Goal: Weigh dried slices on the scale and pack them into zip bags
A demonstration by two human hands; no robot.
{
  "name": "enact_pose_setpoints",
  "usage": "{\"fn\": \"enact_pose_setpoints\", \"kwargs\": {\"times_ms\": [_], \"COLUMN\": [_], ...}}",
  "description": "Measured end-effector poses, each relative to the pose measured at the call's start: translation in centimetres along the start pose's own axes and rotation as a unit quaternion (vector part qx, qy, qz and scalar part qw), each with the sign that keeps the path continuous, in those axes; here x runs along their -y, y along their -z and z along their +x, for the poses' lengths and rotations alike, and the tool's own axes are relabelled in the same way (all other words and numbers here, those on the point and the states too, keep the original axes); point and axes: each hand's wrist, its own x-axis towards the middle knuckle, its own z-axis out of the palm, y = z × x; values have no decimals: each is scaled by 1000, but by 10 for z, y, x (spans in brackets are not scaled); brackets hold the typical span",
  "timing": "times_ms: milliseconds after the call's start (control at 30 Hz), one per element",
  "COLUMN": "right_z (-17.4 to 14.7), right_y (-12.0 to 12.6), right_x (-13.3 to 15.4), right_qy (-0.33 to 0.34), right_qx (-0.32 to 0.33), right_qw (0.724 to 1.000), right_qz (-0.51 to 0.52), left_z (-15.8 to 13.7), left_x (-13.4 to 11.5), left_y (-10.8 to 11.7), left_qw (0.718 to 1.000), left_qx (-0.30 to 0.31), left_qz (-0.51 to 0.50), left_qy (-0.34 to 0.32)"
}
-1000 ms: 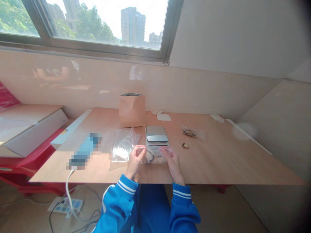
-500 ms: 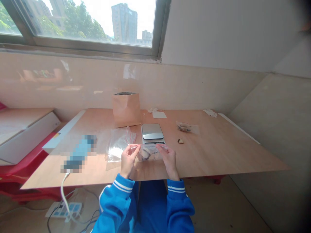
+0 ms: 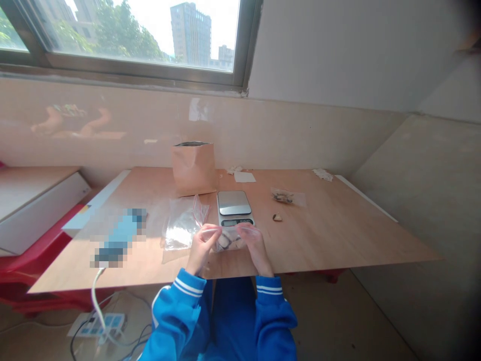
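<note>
My left hand [image 3: 201,245] and my right hand [image 3: 256,245] pinch the top strip of a clear zip bag [image 3: 233,240] from both sides. Pale and dark dried slices, perhaps mushroom, show inside the bag below the strip. Just beyond my fingers stands a kitchen scale [image 3: 234,203] with a silver plate and a small display. One loose pale piece with a dark edge [image 3: 277,217] lies to the right of the scale. Flat clear bags [image 3: 182,225] rest on the table by my left hand.
Behind the scale a brown paper bag [image 3: 193,168] stands upright with its top open. Another filled clear bag [image 3: 283,196] lies at right. A white card [image 3: 245,177] and crumpled tissue [image 3: 323,174] are toward the back. At left, a blurred device [image 3: 121,235] has a white cable [image 3: 96,296].
My hands have drawn slightly closer together along the bag's top strip. More of the scale's display shows now. The view has shifted a little.
</note>
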Motion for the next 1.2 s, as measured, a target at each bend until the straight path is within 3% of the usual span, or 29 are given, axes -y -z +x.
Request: {"fn": "enact_pose_setpoints", "kwargs": {"times_ms": [267, 600, 700, 933, 1133, 1200], "right_z": [-1, -6, -6, -6, -6, -7], "right_y": [-1, -3, -7, -13, -18, -19], "right_x": [3, 19, 23, 22, 22, 25], "right_qy": [15, -13, -2, 30, 49, 45], "right_qx": [-31, 39, 55, 21, -55, -53], "right_qw": [999, 999, 998, 999, 996, 997], "right_qz": [-31, 7, -1, -31, -46, -46], "left_z": [-1, -4, -5, -6, -10, -10], "left_x": [-3, -9, -8, -9, -12, -11], "left_y": [-1, -1, -2, -5, -11, -12], "left_qw": [998, 997, 996, 995, 999, 999], "left_qx": [-42, 52, 38, 36, 17, 12], "left_qz": [26, 26, 36, 16, -20, -22], "left_qy": [-26, -57, -75, -96, -36, -30]}}
